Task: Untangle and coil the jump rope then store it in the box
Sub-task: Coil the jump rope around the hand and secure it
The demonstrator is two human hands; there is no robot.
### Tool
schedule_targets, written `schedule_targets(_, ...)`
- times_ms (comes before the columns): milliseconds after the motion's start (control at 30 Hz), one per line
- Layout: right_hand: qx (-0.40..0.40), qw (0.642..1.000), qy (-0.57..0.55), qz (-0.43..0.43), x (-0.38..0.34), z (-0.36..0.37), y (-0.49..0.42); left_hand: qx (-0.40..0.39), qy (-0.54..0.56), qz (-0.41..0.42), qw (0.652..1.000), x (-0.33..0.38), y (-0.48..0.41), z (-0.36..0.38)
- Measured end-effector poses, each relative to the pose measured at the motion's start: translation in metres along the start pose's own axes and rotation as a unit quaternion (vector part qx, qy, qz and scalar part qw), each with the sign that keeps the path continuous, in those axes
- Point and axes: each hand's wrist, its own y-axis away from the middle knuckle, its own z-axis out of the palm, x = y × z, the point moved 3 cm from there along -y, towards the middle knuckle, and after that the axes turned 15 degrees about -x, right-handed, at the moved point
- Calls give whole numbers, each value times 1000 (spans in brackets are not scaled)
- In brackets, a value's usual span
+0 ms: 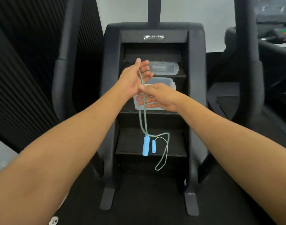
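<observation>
Green jump rope [145, 120]: hangs vertically from both hands, with the blue handles [146, 145] lowest and a slack loop to their right.
Left hand [134, 78]: raised, fingers curled round the rope's top.
Right hand [157, 96]: just below, pinching the rope; the nearer hand to the clear box [168, 83] behind it.

Dim, even indoor light, soft motion blur throughout, wide-angle bending at the edges, no harsh glare.
</observation>
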Motion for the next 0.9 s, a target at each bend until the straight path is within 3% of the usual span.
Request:
schedule_targets(100,22,999,26,-29,-15,7,7,-38,-79,-58,994,5,12,2)
schedule_targets(200,73,995,-24,-66,-37,4,16,-142,-95,-153,973,-5,38,9)
schedule_targets(300,132,984,-84,-84,-54,-7,26,-231,-71,-190,952,-21,63,19)
schedule_targets(467,151,973,-136,-109,-74,-20,51,-333,-148,-245,899,-43,95,26)
schedule_targets(567,115,974,-162,-107,-64,-20,63,-303,-113,-220,920,-38,97,41)
schedule_targets(700,-22,979,-197,-41,-21,2,68,-230,1,-122,966,-20,86,56)
schedule_targets(900,-85,981,-171,-40,25,32,77,-176,57,-58,981,-8,76,52)
